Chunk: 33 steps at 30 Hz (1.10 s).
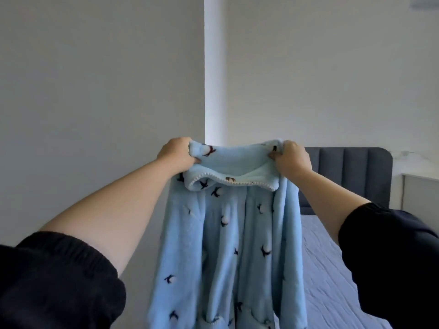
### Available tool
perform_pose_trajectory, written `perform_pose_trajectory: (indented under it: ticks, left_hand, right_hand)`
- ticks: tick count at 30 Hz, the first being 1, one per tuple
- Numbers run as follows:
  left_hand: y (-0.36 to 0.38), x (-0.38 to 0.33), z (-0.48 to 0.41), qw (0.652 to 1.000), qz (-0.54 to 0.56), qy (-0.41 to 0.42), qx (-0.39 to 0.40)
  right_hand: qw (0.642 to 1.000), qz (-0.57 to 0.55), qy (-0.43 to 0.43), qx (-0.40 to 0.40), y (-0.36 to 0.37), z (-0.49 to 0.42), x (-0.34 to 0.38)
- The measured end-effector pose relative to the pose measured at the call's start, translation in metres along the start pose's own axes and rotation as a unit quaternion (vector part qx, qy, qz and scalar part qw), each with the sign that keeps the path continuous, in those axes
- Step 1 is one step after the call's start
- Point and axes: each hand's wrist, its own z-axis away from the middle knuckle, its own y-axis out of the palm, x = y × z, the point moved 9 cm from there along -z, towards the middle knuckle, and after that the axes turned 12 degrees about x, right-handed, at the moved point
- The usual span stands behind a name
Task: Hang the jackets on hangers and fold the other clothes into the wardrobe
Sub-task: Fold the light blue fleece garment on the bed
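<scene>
The soft light-blue fleece jacket with little dark birds hangs straight down, held up high. The left hand and right hand each pinch a shoulder. A blue bed sits behind.

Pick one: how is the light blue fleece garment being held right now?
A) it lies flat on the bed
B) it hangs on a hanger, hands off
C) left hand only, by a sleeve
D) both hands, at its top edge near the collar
D: the left hand and right hand each grip an end of the top edge of the fleece garment, which hangs down in the air beside the bed.
</scene>
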Motion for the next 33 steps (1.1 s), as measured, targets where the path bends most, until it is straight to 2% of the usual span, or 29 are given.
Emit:
perform_pose_trajectory:
  ticks: [4,7,10,13,15,21,25,28,33]
  left_hand:
    - [-0.016,-0.008,0.009,0.993,-0.009,0.053,-0.105]
    - [-0.011,-0.003,0.012,0.995,-0.012,-0.005,-0.102]
    - [-0.021,-0.001,0.028,0.986,0.042,-0.064,-0.149]
    - [-0.042,-0.009,0.044,0.973,0.096,-0.048,-0.203]
    - [-0.057,-0.021,0.046,0.969,0.128,-0.014,-0.211]
    - [-0.093,-0.081,0.035,0.982,0.090,0.109,-0.127]
    - [-0.074,-0.100,0.032,0.984,0.072,0.123,-0.104]
    - [-0.016,-0.093,0.030,0.988,0.062,0.103,-0.096]
    - [0.141,-0.057,0.038,0.998,0.037,0.048,-0.010]
  right_hand:
    - [1.000,-0.024,-0.008,-0.006,-0.006,0.009,0.008]
    - [0.999,-0.012,-0.037,-0.020,-0.018,0.019,0.019]
    - [0.995,0.038,-0.047,-0.075,-0.040,0.036,0.028]
    - [0.989,0.072,-0.074,-0.108,-0.068,0.048,0.044]
    - [0.984,0.096,-0.095,-0.113,-0.091,0.051,0.055]
    - [0.971,0.138,-0.091,-0.174,-0.153,0.059,0.061]
    - [0.964,0.185,-0.073,-0.176,-0.151,0.055,0.043]
    - [0.970,0.201,-0.042,-0.133,-0.118,0.050,0.004]
    - [0.975,0.221,0.014,-0.027,-0.009,0.068,-0.098]
